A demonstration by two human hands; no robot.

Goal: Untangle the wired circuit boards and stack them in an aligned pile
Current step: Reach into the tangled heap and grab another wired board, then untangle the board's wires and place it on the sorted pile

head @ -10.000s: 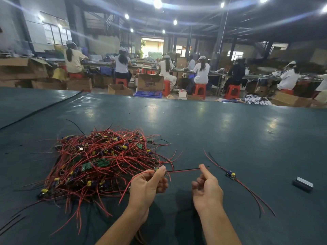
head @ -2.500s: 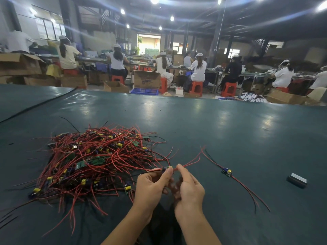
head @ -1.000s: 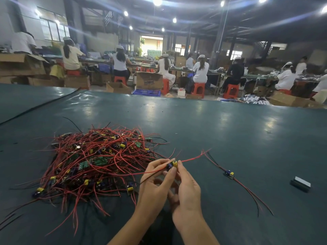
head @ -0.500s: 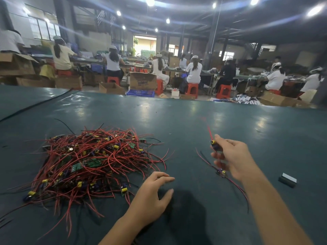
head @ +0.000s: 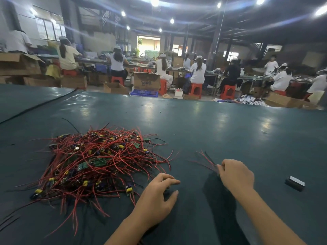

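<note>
Desk: Where's the work sitting?

Operator: I see the tangle of wired circuit boards heaped on the left of the dark green tabletop — red leads running every way, green boards and yellow parts poking through.

Desk: And the hands?

Operator: From my view the left hand is low over the tabletop, just beside the tangle's near right edge. Its fingers are spread and loosely bent, the grip slack and holding nothing. I cannot tell whether it touches the surface.

Desk: The right?

Operator: The right hand is well apart from the heap, fingers curled down. Its grip is closed on a few loose leads, red and black, which fan up and leftward from under the fingertips. Any board on them is hidden beneath the hand.

Desk: Anything else nearby?

Operator: A small black block with a pale top lies to the right of that hand. Beyond the far edge, workers sit on red stools among cardboard boxes.
</note>
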